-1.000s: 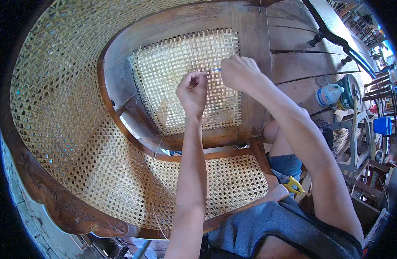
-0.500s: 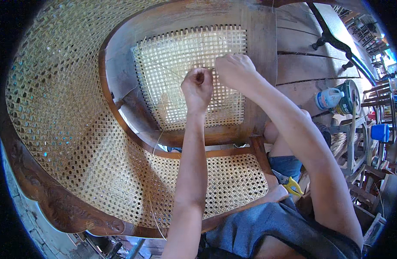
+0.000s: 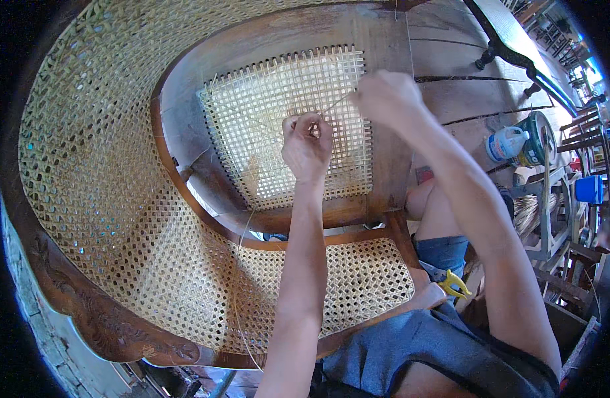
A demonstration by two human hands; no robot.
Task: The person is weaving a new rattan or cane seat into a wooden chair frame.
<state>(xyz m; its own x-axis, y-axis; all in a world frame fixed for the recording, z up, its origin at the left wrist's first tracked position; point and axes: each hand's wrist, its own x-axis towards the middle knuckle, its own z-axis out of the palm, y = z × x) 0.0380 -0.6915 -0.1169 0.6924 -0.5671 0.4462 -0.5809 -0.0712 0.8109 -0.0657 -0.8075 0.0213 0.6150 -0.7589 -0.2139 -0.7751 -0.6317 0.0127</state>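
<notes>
A square panel of half-woven cane [image 3: 278, 86] is set in a dark wooden chair seat [image 3: 205, 69]. Over its middle, my left hand [image 3: 307, 151] is curled, thumb and fingers pinched round a thin cane strand [image 3: 337, 103]. That strand runs taut up to my right hand [image 3: 390, 98], which is closed on it above the panel's right edge and slightly smeared by motion. Another loose strand [image 3: 236, 292] hangs in front of the finished cane on the chair's back and side [image 3: 139, 265].
Yellow-handled pliers or cutters [image 3: 455, 285] rest near my lap at the chair's armrest end. To the right stand a white plastic jug [image 3: 506, 144] and a dark green bucket [image 3: 536, 136]. A blue container [image 3: 589, 190] and wooden furniture frames are farther right.
My right hand has moved rightward, away from my left, and the strand now shows stretched between them. My left hand stays over the panel's middle. The whole view has shifted slightly.
</notes>
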